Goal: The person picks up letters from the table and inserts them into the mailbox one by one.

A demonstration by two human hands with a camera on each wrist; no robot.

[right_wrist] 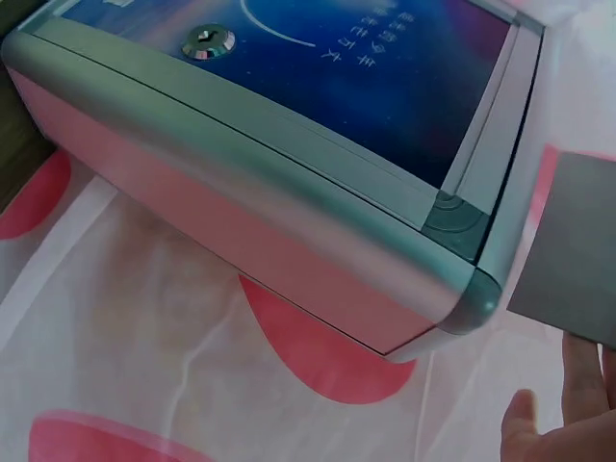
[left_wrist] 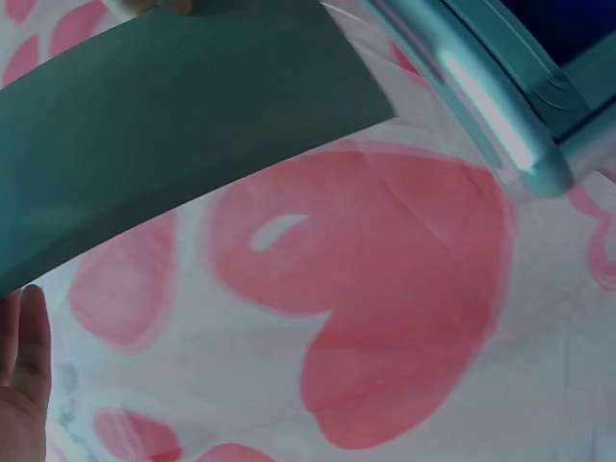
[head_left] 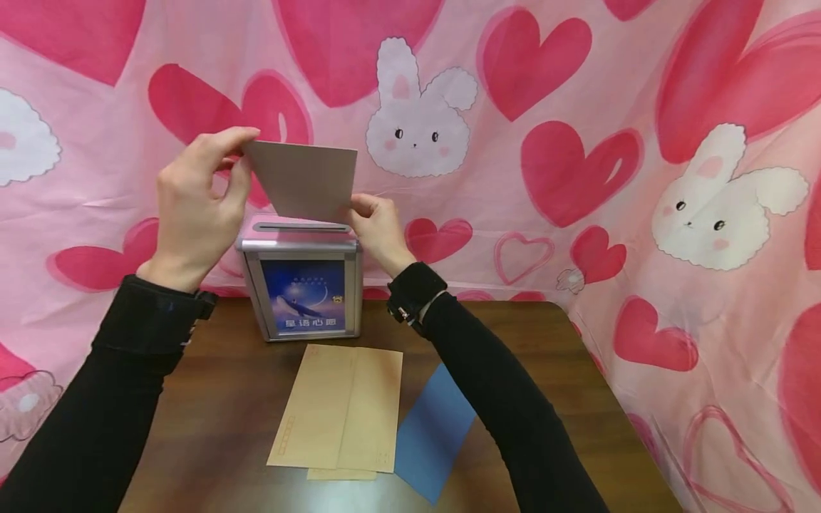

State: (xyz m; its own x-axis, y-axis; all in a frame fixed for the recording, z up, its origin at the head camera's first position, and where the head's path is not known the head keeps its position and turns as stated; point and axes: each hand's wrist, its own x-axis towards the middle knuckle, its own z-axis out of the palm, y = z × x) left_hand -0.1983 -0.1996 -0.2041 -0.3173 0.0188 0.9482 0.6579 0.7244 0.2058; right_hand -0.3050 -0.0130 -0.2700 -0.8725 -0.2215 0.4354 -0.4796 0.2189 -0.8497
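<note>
A flat grey-brown card is held up just above the slot in the top of a pink and silver box. My left hand pinches its upper left corner between thumb and fingers. At the lower right corner, my right hand holds the card by its edge. The card's lower edge hangs over the slot. In the left wrist view the card bends slightly beside the box. The right wrist view has the card next to the box's top corner, with fingers at its edge.
The box stands at the back of a brown wooden table, a blue picture on its front and a lock on its face. Tan envelopes lie before it, overlapping a blue envelope-like sheet. Behind hangs a pink heart-patterned cloth.
</note>
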